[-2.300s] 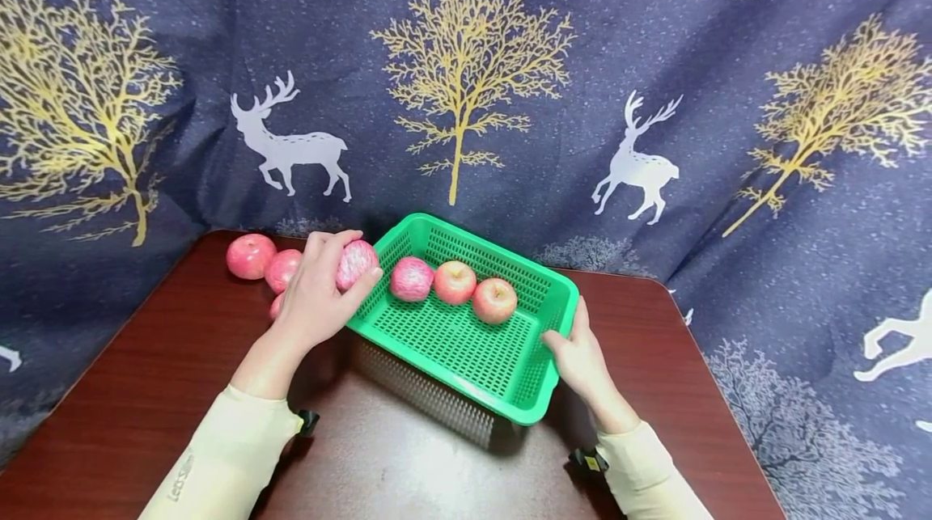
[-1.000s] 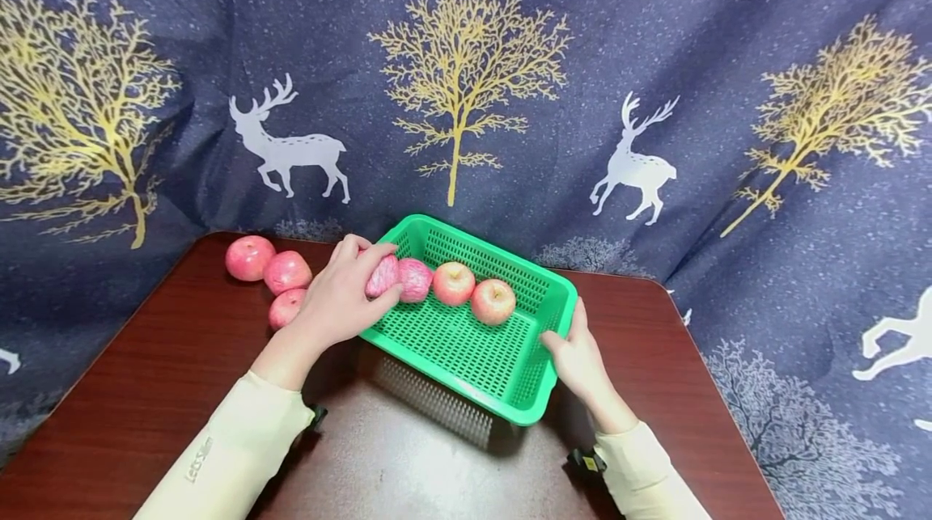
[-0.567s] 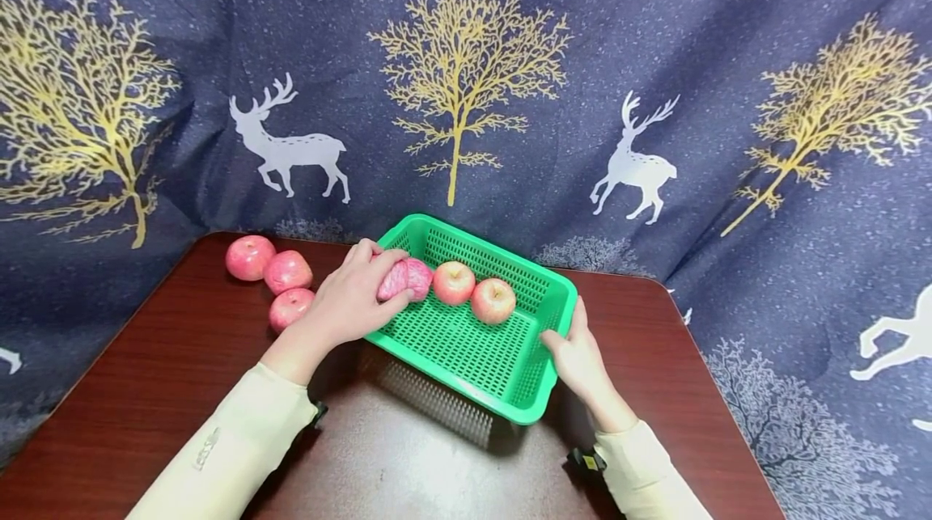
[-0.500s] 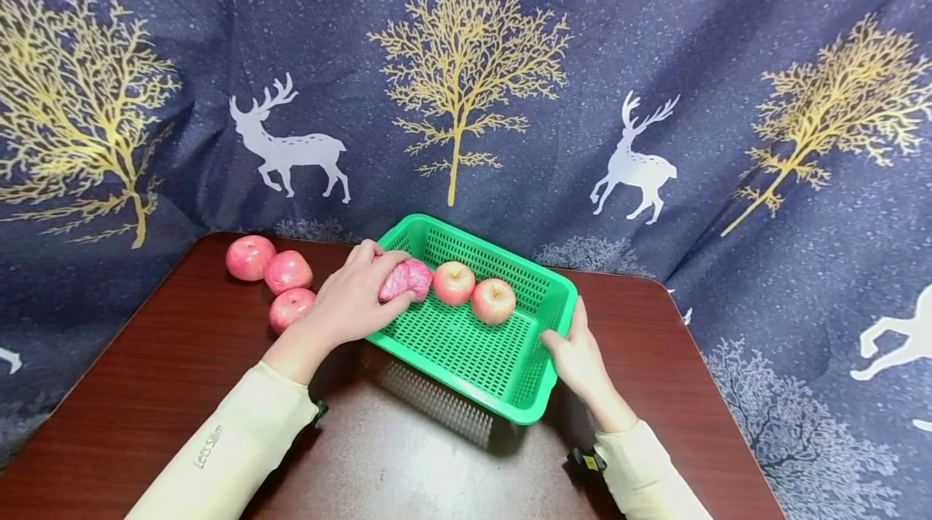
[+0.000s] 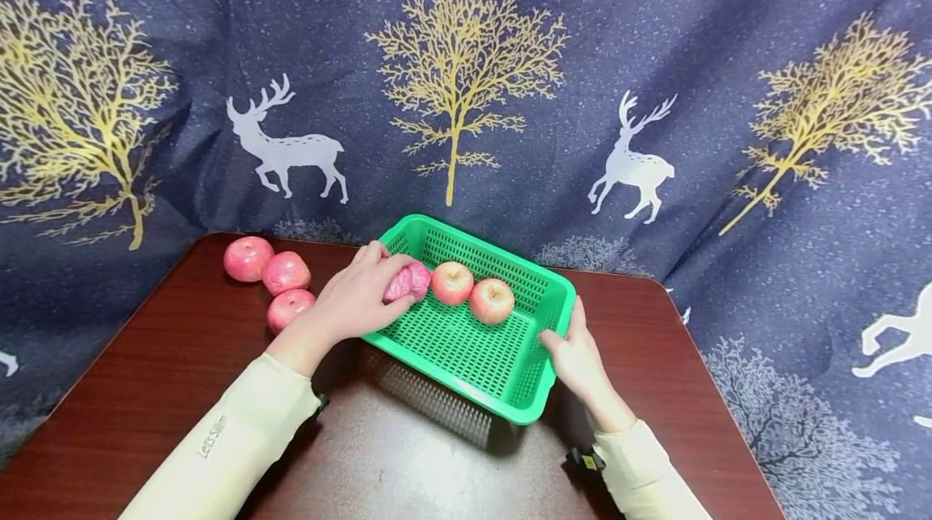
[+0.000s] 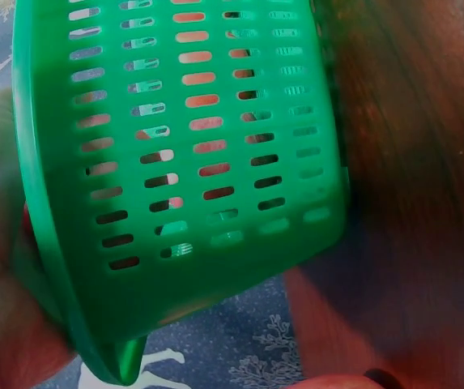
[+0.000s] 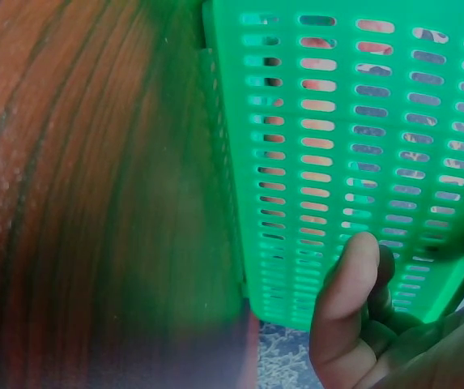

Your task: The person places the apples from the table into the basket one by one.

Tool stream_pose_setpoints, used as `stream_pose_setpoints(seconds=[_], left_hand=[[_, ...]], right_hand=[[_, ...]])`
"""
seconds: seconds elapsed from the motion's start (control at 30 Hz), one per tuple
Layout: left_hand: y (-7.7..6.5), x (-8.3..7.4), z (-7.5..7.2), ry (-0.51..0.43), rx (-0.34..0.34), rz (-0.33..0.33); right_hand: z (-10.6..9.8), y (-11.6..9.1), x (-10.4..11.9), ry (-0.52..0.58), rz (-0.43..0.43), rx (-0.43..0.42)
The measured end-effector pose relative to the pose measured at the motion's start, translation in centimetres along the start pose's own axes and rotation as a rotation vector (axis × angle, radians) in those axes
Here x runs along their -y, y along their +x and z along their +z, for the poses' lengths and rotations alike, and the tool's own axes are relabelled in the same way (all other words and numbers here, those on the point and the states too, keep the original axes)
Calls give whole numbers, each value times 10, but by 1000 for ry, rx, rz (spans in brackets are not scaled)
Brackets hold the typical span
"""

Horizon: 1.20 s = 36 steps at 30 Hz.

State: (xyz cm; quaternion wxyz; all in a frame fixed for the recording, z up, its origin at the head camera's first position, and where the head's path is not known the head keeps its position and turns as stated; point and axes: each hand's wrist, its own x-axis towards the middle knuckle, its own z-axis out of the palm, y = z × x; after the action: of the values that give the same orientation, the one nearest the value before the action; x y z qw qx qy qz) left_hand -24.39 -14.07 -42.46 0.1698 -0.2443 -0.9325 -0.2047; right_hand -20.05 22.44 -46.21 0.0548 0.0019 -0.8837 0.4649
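Observation:
My left hand [image 5: 360, 293] reaches over the left end of a green plastic basket [image 5: 444, 374] and holds a pink-streaked apple [image 5: 396, 287] low inside it, fingers and thumb around the fruit. Right against that one sits another streaked apple [image 5: 419, 277], partly overlapped in the head view. Two yellow-red apples [image 5: 452, 284] continue the row toward the right. My right hand [image 5: 578, 354] grips the basket's right rim, thumb over the inner side. In the right wrist view its curled fingers [image 7: 345, 300] lie against the outside of the slotted wall.
Three red apples [image 5: 286, 273] lie close together on the brown wooden table [image 5: 167, 358], left of the basket. Behind the table hangs a dark blue cloth [image 5: 510, 164] printed with trees and deer. Each wrist carries a small black camera [image 5: 585, 459].
My left hand has carried the apple rightward, over the left rim and down into the basket beside the other streaked one. In the last half second it barely moves. The right hand keeps its grip.

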Motion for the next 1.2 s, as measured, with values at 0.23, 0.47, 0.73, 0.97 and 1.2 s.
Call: stream_pose_setpoints(seconds=[0.23,0.47,0.73,0.97,1.2], left_hand=[[4,-4,2,-3,52,12],[6,-5,3,9,92,6],[4,-5,3,3,71,35],[3,-5,4,17,99,18],[3,-5,7,49,156,-5]], right_hand=[[-1,-1,0,-7,10,-9],[-1,0,1,5,6,-1],[-1,0,3,7,0,-2],[-1,0,1,7,0,3],[-1,-1,-1,3,3,5]])
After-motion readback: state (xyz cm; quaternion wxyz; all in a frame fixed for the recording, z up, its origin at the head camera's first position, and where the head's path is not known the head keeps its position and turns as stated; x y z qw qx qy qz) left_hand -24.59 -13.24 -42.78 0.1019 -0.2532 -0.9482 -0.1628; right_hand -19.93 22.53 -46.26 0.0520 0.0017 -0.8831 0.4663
